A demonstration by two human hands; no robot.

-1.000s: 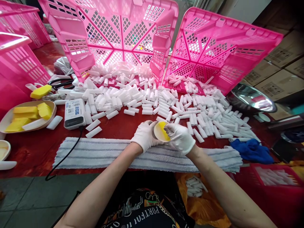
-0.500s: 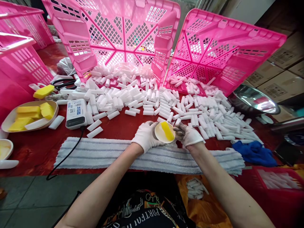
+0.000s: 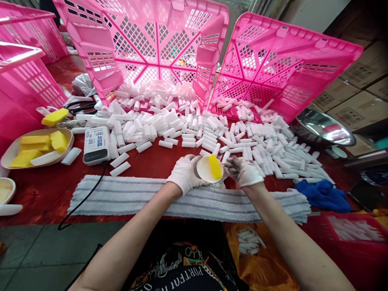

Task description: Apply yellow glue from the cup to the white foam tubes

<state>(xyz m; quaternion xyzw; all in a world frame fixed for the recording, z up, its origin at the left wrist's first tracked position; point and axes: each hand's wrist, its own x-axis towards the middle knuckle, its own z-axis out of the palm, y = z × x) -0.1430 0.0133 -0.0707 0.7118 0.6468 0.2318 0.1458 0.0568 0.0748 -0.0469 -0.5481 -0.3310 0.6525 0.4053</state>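
My left hand (image 3: 186, 174), in a white glove, is closed on the side of a small white bowl (image 3: 204, 169) above the striped towel. A yellow sponge piece (image 3: 215, 167) lies against the bowl's right side. My right hand (image 3: 242, 171), its glove greyed at the fingertips, pinches a thin stick-like tool (image 3: 223, 163) whose end reaches the sponge piece. What kind of tool it is cannot be made out. Just beyond both hands spreads a heap of short white tubes (image 3: 209, 137) on the red table. The striped towel (image 3: 121, 198) lies flat below my wrists.
Two pink crates (image 3: 157, 44) are tipped up behind the tubes. On the left stand a dish (image 3: 68, 139) of yellow sponges and a white corded device (image 3: 97, 144). A blue cloth (image 3: 324, 195) and a metal bowl (image 3: 324, 125) are on the right.
My right hand has moved slightly to the right. The yellow sponge piece has shifted right and stands more upright in the bowl, while my left hand stays almost in place.
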